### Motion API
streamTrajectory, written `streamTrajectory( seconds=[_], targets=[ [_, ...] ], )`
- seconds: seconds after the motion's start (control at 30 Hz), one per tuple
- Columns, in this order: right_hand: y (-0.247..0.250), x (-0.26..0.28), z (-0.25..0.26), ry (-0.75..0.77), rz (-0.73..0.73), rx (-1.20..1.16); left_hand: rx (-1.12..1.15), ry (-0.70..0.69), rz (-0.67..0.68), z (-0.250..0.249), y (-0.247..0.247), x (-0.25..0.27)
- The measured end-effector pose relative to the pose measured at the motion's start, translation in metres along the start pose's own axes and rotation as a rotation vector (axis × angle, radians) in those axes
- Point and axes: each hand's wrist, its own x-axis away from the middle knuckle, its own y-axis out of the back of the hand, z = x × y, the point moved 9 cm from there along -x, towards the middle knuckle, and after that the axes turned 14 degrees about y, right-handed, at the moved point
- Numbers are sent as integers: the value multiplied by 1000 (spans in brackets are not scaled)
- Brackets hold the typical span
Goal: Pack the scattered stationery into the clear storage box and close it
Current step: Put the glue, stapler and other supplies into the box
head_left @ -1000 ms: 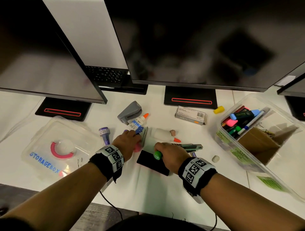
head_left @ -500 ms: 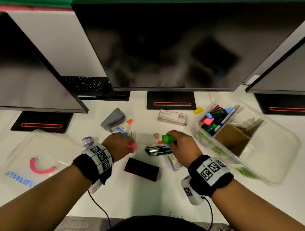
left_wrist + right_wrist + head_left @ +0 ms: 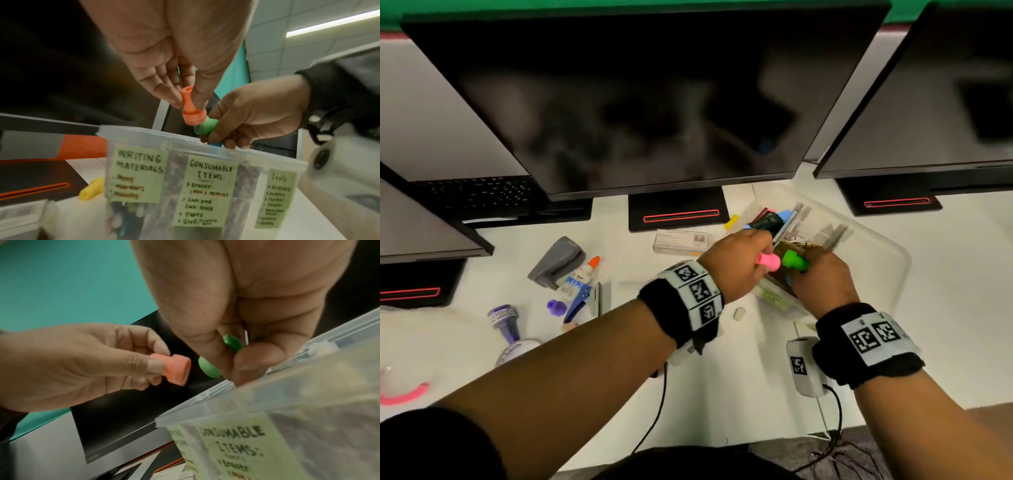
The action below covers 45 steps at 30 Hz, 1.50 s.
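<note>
Both hands are at the near rim of the clear storage box (image 3: 887, 260), so the step in hand looks like dropping two small stamps in. The left hand (image 3: 736, 263) has its grip closed on the pink stamp (image 3: 768, 262), pinched by its narrow stem between thumb and fingertips. The right hand (image 3: 822, 281) has its grip curled round the green stamp (image 3: 794, 262); something blue shows beneath its fingers in the left wrist view, but I cannot tell what. The two stamps sit just beside each other, above the rim over the label reading "Consumable Items" (image 3: 207, 190).

Next, each grip probably needs to move past the rim, over the right compartment, before letting go.

Back toward the left wrist, the grey stapler (image 3: 558, 262), glue bottle (image 3: 582, 277), purple stamp (image 3: 505, 318) and white eraser (image 3: 739, 313) still lie on the worktop (image 3: 722, 394), so the packing is unfinished and closing comes later.
</note>
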Motion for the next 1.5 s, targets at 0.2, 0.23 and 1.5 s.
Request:
streamTrajectory(
  seconds=[0.2,0.23,1.5],
  targets=[
    [-16,0,-20,-94,138,121,-128,-40,82,-13,-35,-16],
    [-17,0,-21,-90,151,149,-157,-35,97,-12,-40,-18],
    [-221,-27,135,436,468,-7,-203,778,39,323,22,156]
  ],
)
